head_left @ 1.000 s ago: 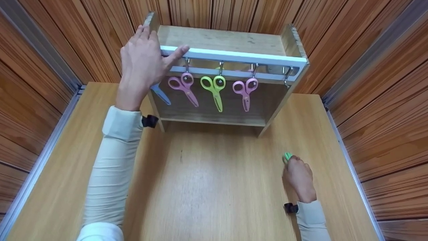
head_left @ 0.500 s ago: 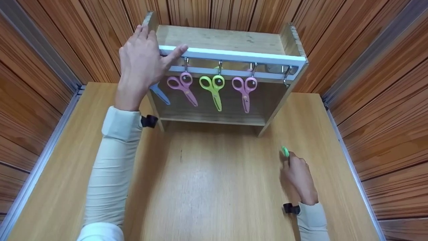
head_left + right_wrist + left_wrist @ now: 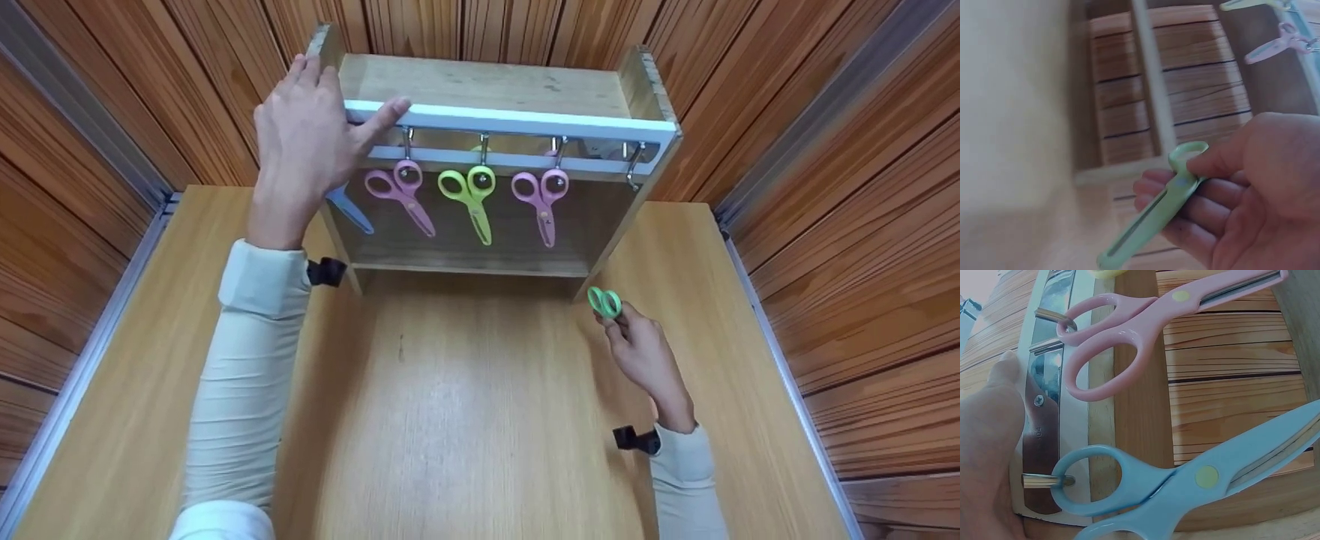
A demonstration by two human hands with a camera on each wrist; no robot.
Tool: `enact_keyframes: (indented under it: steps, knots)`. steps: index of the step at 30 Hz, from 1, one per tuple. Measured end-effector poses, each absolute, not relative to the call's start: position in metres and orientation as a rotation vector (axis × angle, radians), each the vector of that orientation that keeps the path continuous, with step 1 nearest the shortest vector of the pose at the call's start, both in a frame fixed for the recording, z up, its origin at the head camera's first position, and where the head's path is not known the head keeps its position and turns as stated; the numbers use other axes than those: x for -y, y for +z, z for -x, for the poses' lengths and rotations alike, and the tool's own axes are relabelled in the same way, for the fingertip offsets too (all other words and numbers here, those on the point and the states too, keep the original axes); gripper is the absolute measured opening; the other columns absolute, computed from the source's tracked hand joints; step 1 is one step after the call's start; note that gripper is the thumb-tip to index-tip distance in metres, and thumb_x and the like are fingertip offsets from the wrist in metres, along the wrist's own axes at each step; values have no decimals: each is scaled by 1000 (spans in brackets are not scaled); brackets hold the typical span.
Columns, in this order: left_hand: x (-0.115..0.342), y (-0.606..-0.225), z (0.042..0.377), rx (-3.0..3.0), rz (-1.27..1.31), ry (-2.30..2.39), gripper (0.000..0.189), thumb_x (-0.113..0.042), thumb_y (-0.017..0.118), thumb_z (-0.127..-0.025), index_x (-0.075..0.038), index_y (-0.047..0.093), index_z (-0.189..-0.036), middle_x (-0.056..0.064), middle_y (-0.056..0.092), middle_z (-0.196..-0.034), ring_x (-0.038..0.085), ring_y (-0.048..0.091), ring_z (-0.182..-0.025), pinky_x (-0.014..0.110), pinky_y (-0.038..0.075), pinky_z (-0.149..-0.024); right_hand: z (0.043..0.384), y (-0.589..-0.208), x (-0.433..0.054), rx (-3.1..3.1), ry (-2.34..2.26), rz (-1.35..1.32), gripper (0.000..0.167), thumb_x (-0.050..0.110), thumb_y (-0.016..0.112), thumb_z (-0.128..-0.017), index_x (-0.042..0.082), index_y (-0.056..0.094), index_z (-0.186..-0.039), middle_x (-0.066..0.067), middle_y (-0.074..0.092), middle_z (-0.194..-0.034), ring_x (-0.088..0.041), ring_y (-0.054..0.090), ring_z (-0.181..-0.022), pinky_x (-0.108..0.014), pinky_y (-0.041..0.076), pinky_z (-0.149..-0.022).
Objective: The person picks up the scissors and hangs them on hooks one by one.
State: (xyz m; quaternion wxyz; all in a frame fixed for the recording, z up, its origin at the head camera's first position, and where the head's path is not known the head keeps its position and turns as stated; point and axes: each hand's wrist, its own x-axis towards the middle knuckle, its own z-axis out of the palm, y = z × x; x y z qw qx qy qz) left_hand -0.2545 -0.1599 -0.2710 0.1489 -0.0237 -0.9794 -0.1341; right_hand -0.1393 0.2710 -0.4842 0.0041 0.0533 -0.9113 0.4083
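Note:
Green scissors (image 3: 604,302) are pinched between the thumb and fingers of my right hand (image 3: 643,351), handle loops up, right of the rack's foot. In the right wrist view their covered blade (image 3: 1145,225) points down and left. My left hand (image 3: 304,142) rests on the upper left corner of a wooden rack (image 3: 480,82), its thumb along the white hook rail (image 3: 517,116). Blue scissors (image 3: 1196,478) hang by that hand, partly hidden behind it in the head view. Pink scissors (image 3: 401,189), yellow-green scissors (image 3: 471,196) and more pink scissors (image 3: 544,199) hang from hooks to the right.
At the rail's right end a metal hook (image 3: 634,166) carries no scissors. The rack stands at the back of a wooden table (image 3: 465,420). Wood-panelled walls (image 3: 862,240) enclose the back and both sides.
My right hand has lifted the green scissors from the right of the table and carried them up and left towards the rack, turning the loops into view. My left hand stays on the rack.

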Motion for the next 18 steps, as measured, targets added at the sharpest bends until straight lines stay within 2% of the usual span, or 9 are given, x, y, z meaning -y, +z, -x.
enact_keyframes:
  steps: [2,4,7,11,14,18]
  knots:
    - [161,-271,254,2817,69,-378,113,-89,28,-94,2,37,-160,22,27,-172,39,25,-162,62,38,-122,142,-475,-263,2815,1351,-239,33,2,54,-107,-5,60,-138,-25,73,-130,-39,72,-121,-52,59,-99]
    - [162,-272,254,2816,71,-375,113,-89,28,-94,3,38,-159,23,28,-171,39,25,-162,62,37,-123,144,-464,-256,2778,1398,-302,33,2,56,-107,-4,61,-139,-22,74,-128,-37,74,-119,-50,60,-98]
    - [163,-272,254,2812,73,-369,114,-89,27,-94,4,39,-158,24,28,-171,39,26,-161,61,38,-123,148,-447,-247,2745,1429,-361,33,7,57,-108,0,62,-140,-17,76,-128,-31,75,-117,-43,62,-98]
    - [163,-272,254,2803,68,-367,114,-90,27,-93,3,39,-159,23,28,-171,41,27,-161,62,42,-119,153,-422,-242,2687,1555,-354,36,15,58,-108,6,61,-143,-12,76,-129,-21,74,-119,-29,58,-104]
    - [162,-272,254,2799,60,-361,114,-90,27,-93,2,38,-160,22,28,-171,42,28,-160,63,46,-114,156,-407,-239,2596,1690,-359,37,13,58,-108,3,59,-143,-14,75,-129,-15,74,-119,-21,55,-105]
    - [160,-272,255,2801,61,-365,114,-90,27,-93,1,37,-160,22,27,-171,42,28,-160,63,48,-114,161,-391,-236,2447,1801,-425,33,5,58,-106,-3,59,-139,-20,75,-126,-14,76,-115,-24,57,-104]
